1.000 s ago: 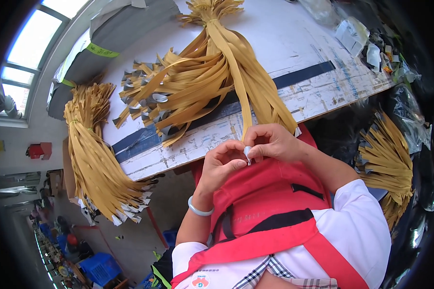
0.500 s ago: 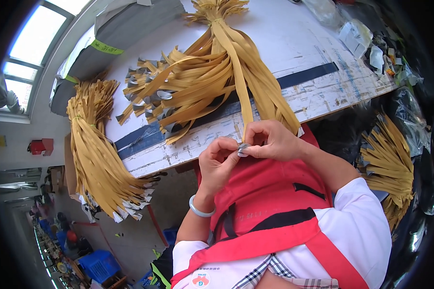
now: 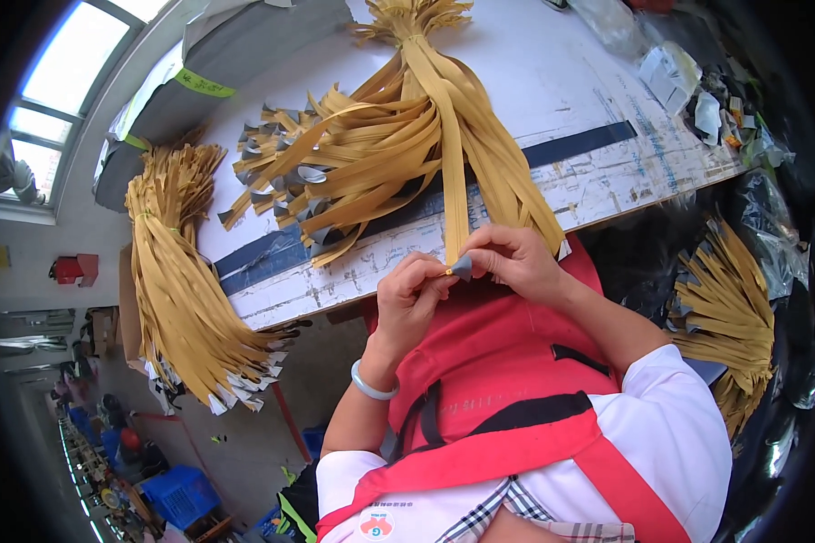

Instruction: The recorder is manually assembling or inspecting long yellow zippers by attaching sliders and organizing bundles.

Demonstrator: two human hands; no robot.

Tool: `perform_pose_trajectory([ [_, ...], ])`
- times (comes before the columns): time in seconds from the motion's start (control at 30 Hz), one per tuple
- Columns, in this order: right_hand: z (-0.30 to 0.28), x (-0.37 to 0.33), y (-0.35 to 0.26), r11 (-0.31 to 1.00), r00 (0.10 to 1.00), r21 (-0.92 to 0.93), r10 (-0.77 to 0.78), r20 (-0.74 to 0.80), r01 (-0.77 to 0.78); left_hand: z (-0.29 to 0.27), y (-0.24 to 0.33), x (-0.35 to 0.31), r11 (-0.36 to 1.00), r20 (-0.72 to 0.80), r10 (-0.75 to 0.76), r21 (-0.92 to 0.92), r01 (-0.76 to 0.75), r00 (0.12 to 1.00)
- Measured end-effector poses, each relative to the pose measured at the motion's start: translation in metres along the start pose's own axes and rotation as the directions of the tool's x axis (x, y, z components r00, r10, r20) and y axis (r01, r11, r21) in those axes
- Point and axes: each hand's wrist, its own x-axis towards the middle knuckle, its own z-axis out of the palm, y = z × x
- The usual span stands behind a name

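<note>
Zipper strip [image 3: 455, 195], mustard yellow, one: runs from the large bundle down over the near edge of the desk [image 3: 552, 77], its lower end between the person's two hands, in front of the apron. Grey end tab [image 3: 464, 268], small, roughly triangular: at the strip's lower end.

Left hand [image 3: 411, 291]: thumb and fingers pinched together on the strip's end, beside the tab. Right hand [image 3: 519, 262]: thumb and fingers closed on the tab's far side, remaining fingers curled. Pale bracelet [image 3: 371, 385] on the left wrist. Red apron [image 3: 507, 344] over a white short-sleeved top [image 3: 675, 407].

Large bundle [image 3: 491, 149] of like strips, tied near its top: on the desk, part of it fanned leftward with grey-tipped ends. Dark blue band [image 3: 580, 143]: flat on the desk, passing beneath the bundle. Second bundle [image 3: 177, 290], tied, white-tipped: at the desk's left end, tips hanging past the edge. Third bundle [image 3: 729, 317]: right of the person, below desk level.

Clear plastic bag [image 3: 607, 20]: far right of the desk. Blue crate [image 3: 181, 496]: lower left, well apart. Window [image 3: 72, 59]: upper left.
</note>
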Motion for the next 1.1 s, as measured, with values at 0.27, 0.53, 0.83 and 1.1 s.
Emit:
perform_pose_trajectory([
  [0.27,-0.007,-0.011,-0.002,0.973,0.989,-0.179,0.147,-0.015,-0.148,0.009,0.007,-0.010,0.962,0.037,0.109,0.246,-0.115,0.993],
  [0.53,-0.089,-0.046,0.018,0.900,0.919,-0.355,0.111,-0.379,-0.255,-0.129,-0.005,-0.019,0.999,-0.792,-0.022,-0.043,-0.020,0.610],
  [0.83,-0.072,-0.046,0.000,0.649,0.930,-0.697,0.044,-0.365,-0.304,-0.012,-0.036,-0.027,0.989,-0.151,-0.119,0.071,0.131,0.981],
  [1.1,-0.107,-0.059,0.028,0.664,0.907,-0.626,0.220,-0.360,-0.410,0.029,-0.030,-0.023,0.983,0.092,-0.080,0.175,0.063,0.993],
])
